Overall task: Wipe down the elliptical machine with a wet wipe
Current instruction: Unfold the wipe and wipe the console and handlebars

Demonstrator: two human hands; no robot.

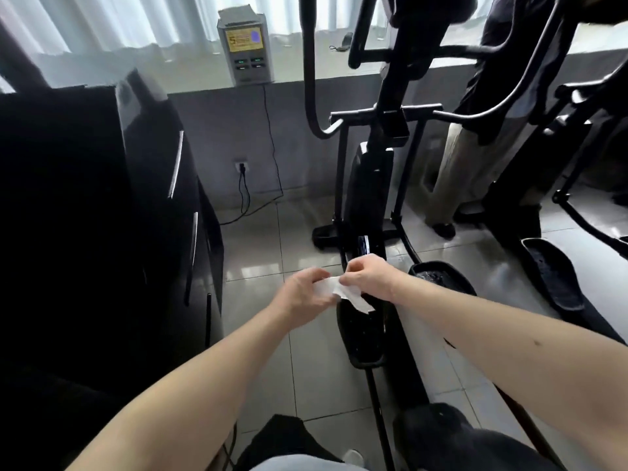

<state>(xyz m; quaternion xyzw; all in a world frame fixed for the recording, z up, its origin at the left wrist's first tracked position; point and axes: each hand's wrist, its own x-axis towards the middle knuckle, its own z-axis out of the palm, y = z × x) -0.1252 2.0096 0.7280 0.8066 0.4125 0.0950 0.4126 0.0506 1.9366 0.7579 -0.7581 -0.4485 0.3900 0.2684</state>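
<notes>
Both hands meet just over the near end of the elliptical (pixel 370 185), above its left pedal (pixel 362 334). The wipe (pixel 343 295) is stretched between them as a crumpled white strip. It hangs in the air and does not appear to touch the machine. One loose corner droops toward the pedal.

The left hand (pixel 300 295) has its fingers curled, and thumb and fingertips pinch the wipe's left end. The right hand (pixel 368 275) is also curled, knuckles up, and pinches the wipe's upper edge close to the left hand. Neither hand has its fingers spread.

This looks like the opening step, with the wipe being pulled open or refolded for use. No part of the elliptical shows a wet streak, though its black surfaces are glossy, so I cannot tell whether any of them has been wiped. By my reading, nearly everything is left to do:
- the left pedal under the hands and the right pedal (pixel 438 277) beside it
- the centre column and the crossbar (pixel 387 113) up front
- the curved handles (pixel 311 79) above that

To the left of the elliptical stands a dark cabinet (pixel 102 198). On the sill beyond the elliptical is a charger box (pixel 243 45), with a cord running down the wall. To the right of the elliptical is a second machine (pixel 550 277), with a person's trouser leg (pixel 452 171) between the two.
</notes>
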